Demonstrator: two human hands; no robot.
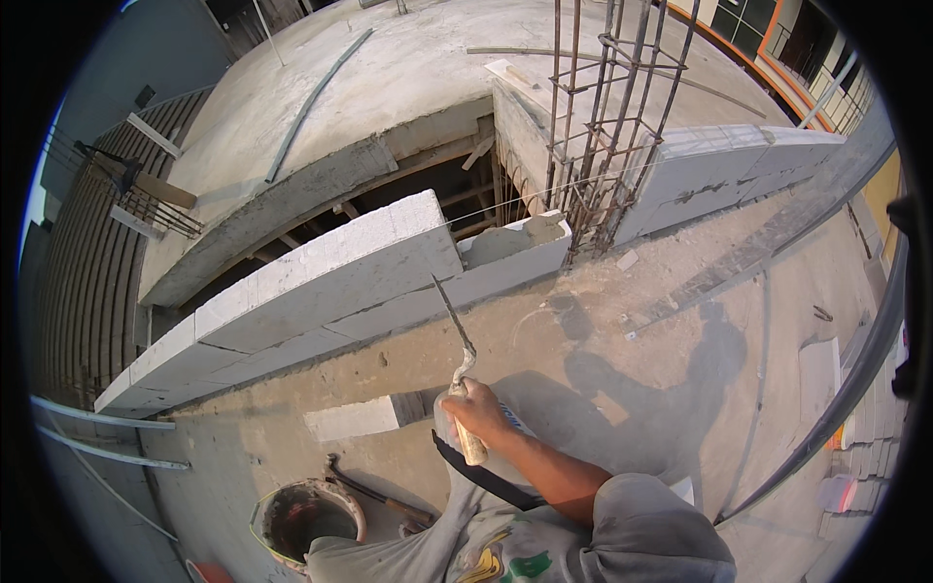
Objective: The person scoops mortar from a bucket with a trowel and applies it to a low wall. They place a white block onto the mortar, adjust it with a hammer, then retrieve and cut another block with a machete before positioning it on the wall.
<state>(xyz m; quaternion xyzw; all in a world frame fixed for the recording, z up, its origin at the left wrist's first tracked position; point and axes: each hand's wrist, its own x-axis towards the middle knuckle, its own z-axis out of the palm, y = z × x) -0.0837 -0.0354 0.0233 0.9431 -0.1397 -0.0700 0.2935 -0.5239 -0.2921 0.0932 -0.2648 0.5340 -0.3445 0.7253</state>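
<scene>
My right hand (pixel 473 410) is closed around the pale, worn handle of a trowel (pixel 453 319). The trowel's blade shows nearly edge-on, pointing away from me, its tip close to the end of a white block (pixel 330 277) on the low wall's upper course. Beside that end, grey mortar (pixel 510 241) covers the top of the lower block, short of the rebar column (pixel 607 126). A thin string runs along the wall top. My left hand is out of sight; only its grey sleeve shows at the lower edge.
A mortar-stained bucket (pixel 309 525) stands near my left, with a long-handled tool (pixel 384 497) beside it. A loose white block (pixel 355 418) lies on the floor. Beyond the wall gapes an opening (pixel 408 185) in the slab. More blocks (pixel 870 437) are stacked at right.
</scene>
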